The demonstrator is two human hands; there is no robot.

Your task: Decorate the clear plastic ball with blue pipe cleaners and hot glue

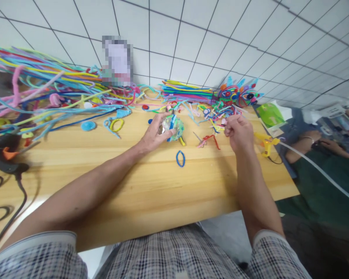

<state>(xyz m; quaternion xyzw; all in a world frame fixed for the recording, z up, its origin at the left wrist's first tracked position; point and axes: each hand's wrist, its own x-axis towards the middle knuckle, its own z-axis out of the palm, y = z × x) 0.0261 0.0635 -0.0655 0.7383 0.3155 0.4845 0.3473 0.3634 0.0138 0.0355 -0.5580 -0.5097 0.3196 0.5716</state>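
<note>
My left hand [158, 133] is closed round a clear, shiny rounded object [178, 128] with a blue band across it and green and yellow parts. Its exact kind is hard to tell. Raised to the right, my right hand [239, 130] has its fingers pinched together; whatever they hold, if anything, is hidden. A blue pipe-cleaner loop [180, 159] lies on the table just in front of the held object. Between my hands are a red bent pipe cleaner [213, 138] and what looks like a small pair of scissors [202, 142].
Long pipe cleaners [61, 83] are heaped at the left, and a bundle [189, 92] lies along the wall. Colourful finished crafts [240, 93] stand at the back right. A yellow glue gun [266, 143] lies at the right edge, a black one [8, 157] at the left. Another person's arm [304, 145] is at right.
</note>
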